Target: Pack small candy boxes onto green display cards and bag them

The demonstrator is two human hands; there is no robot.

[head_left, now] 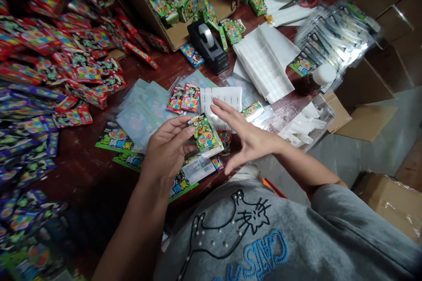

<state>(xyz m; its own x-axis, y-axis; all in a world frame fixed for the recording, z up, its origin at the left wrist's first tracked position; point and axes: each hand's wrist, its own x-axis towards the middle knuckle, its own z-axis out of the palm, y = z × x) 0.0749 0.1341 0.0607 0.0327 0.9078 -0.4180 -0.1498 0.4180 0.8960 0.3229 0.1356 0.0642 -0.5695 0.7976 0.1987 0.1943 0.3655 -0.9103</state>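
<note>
Left hand (166, 147) pinches the green box (207, 135) at the frame's centre; right hand (253, 135), just right of it, has its grip spread. Upper left, red boxes (79, 48) heap the table (81, 151).

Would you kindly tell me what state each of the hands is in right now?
Left hand: closed, holding a small green packet.
Right hand: open and spread, with nothing visible in its grasp.

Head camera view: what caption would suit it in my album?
Left hand holding a small green box, right hand open beside it, tape dispenser and heaped red boxes nearby.
</note>
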